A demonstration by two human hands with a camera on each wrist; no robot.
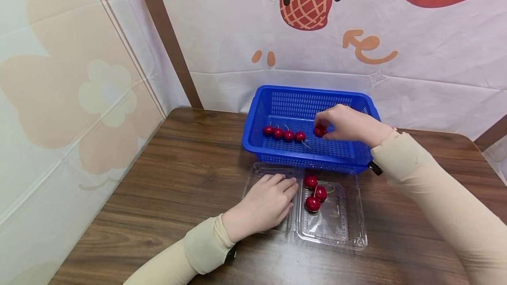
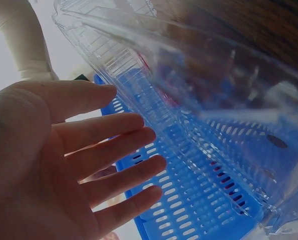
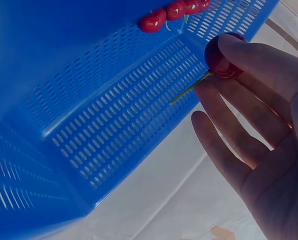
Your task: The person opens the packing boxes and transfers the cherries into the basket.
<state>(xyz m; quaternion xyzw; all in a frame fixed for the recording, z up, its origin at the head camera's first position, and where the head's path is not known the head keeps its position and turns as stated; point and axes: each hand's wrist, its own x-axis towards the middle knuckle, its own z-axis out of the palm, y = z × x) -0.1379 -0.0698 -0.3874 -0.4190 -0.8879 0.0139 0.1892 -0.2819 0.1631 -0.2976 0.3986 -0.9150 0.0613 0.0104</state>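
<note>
Your right fingers [image 3: 231,122] pinch a cherry [image 3: 223,61] over the blue basket [image 1: 250,126] | your left fingers [image 2: 123,175] extend, slightly apart, at the clear container [image 1: 332,221] | risk: a weak pinch could drop the slick fruit

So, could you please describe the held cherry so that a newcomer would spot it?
Find the blue basket on the wooden table. There, the right hand pinches a red cherry. Unlike the row of four cherries nearby, this one is held.
</note>
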